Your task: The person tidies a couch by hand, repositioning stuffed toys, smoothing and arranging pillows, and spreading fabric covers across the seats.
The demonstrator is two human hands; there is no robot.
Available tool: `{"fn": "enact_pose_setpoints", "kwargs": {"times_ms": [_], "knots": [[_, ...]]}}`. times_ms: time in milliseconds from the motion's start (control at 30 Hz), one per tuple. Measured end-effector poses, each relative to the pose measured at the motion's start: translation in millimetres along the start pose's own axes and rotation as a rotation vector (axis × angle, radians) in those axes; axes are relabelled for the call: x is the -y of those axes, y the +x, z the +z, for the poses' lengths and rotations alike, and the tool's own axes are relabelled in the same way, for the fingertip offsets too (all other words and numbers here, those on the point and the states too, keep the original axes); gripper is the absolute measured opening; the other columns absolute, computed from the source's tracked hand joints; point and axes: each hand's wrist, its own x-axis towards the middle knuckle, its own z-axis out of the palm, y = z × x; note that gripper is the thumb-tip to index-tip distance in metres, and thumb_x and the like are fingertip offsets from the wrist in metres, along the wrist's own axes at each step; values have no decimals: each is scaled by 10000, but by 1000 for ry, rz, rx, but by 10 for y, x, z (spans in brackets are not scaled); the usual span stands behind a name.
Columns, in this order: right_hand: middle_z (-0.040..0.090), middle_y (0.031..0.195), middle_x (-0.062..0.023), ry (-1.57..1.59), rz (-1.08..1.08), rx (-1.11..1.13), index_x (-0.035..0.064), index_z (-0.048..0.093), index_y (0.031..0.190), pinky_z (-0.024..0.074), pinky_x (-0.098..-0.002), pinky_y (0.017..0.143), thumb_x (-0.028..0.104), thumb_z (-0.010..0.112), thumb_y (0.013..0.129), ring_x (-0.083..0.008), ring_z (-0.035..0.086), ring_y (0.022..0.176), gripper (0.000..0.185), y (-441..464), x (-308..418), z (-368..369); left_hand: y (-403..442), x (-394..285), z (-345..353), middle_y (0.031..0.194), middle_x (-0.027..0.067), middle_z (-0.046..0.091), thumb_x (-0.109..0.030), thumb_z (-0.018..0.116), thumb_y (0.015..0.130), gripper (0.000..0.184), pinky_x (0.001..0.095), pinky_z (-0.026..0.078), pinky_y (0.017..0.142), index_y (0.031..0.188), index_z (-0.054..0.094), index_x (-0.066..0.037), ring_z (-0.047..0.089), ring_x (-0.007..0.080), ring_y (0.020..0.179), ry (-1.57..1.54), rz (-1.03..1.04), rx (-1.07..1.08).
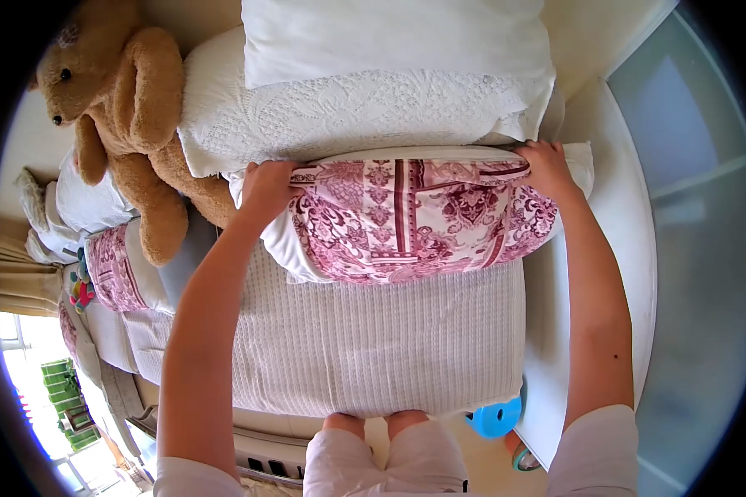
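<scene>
A pillow in a pink and white patterned cover (439, 215) lies across the bed, with white fabric showing at both ends. My left hand (269, 190) is closed on its upper left corner. At the upper right corner, my right hand (547, 170) is closed on the same pillow, its fingers curled over the top edge. Just beyond stands a white lacy pillow (348, 116), partly covered by a plain white pillow (398, 41). Beneath the patterned pillow spreads a ribbed light bedspread (373, 348).
A large brown teddy bear (141, 124) sits at the left. Another patterned pillow (113, 265) and a small colourful toy (81, 286) lie farther left. A blue object (496, 418) is below the bed's right edge. Frosted panels (688, 207) stand at the right.
</scene>
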Motion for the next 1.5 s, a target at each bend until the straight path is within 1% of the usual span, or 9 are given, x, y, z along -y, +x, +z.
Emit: {"fn": "enact_pose_setpoints", "kwargs": {"times_ms": [100,300,667,833,900,1067,1167,1267,1500], "knots": [[595,1037,-70,-39,17,7,129,629,1120,341,-410,902,335,843,515,-261,519,1058,674,-59,65,17,-49,-7,91,1049,72,643,-228,784,676,467,434,352,957,1112,634,-154,534,255,1108,-37,47,-70],[541,1086,-79,18,46,9,142,589,1194,323,-422,940,307,870,469,-264,477,1119,794,-159,130,-57,-216,-30,56,1138,71,550,-259,816,630,637,427,336,990,1209,568,-165,478,275,1163,-29,23,-108],[479,1264,-77,36,118,71,190,455,1337,281,-470,995,225,851,515,-258,395,1249,913,-394,252,-328,-475,280,107,1357,98,435,-278,819,643,844,450,259,1076,1382,421,-189,352,304,1294,-101,23,-156],[453,1313,-92,37,99,14,179,430,1357,279,-476,1008,191,831,562,-263,385,1263,890,-610,306,-364,-613,427,190,1413,103,366,-291,809,669,858,474,250,1085,1408,381,-199,308,316,1323,-106,-25,-179],[447,1324,-96,55,76,-25,171,428,1361,281,-473,1010,185,824,581,-267,385,1262,874,-744,384,-349,-738,446,263,1428,119,327,-307,797,689,861,484,262,1077,1420,353,-211,298,339,1318,-140,-50,-324],[453,1329,-127,116,26,-313,100,445,1344,301,-478,1003,179,692,781,-315,411,1229,621,-1117,850,-99,-1407,364,850,1414,151,310,-308,763,722,869,542,272,1033,1444,291,-200,287,390,1295,-325,-226,-452],[448,1326,-164,195,19,-370,67,457,1325,302,-487,1000,179,622,852,-355,417,1212,513,-1455,1257,286,-2151,160,1492,1404,157,314,-330,738,739,840,536,274,1031,1439,295,-187,298,389,1283,-368,-313,-269],[466,1289,-174,216,-52,-275,61,460,1308,320,-492,988,137,603,848,-379,426,1197,488,-1830,1739,742,-2965,4,1968,1357,146,390,-320,735,734,780,538,275,1027,1393,357,-146,340,358,1261,-505,-338,-48],[485,1258,-169,507,-130,-29,46,483,1233,336,-490,967,78,605,804,-367,448,1166,448,-2535,3352,1443,-4385,-87,2339,1302,136,485,-321,671,798,583,503,305,1024,1320,473,-152,398,333,1248,-775,-567,203]]}}
